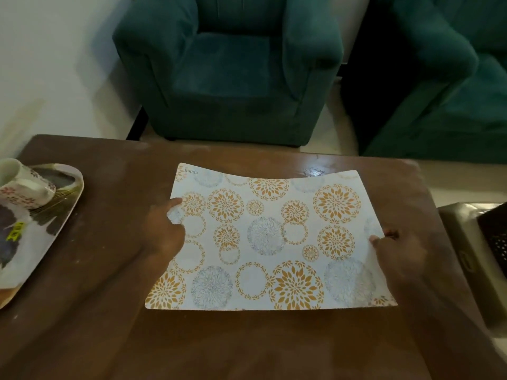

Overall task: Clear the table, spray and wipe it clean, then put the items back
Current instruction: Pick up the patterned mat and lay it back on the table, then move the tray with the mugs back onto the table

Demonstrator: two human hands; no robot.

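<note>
Head cam, only view here: the placemat (270,239) sits dead centre between the two hands, long axis running left to right across the desk (109,270), so each hand has one short edge. Left hand (166,231) pinches the left edge with the thumb on top, right hand (397,250) does the same on the right edge, fingers tucked under. Both are closed on the mat, neither one nearer than the other. The mat bows a bit, far edge sagging in the middle, so I'd say it's lifted or only half resting on the wood, can't tell which.

It's a thin, floppy white sheet with orange and grey flower circles. Off to the left, a tray (55,215) with a mug (24,182) lying on it.
</note>
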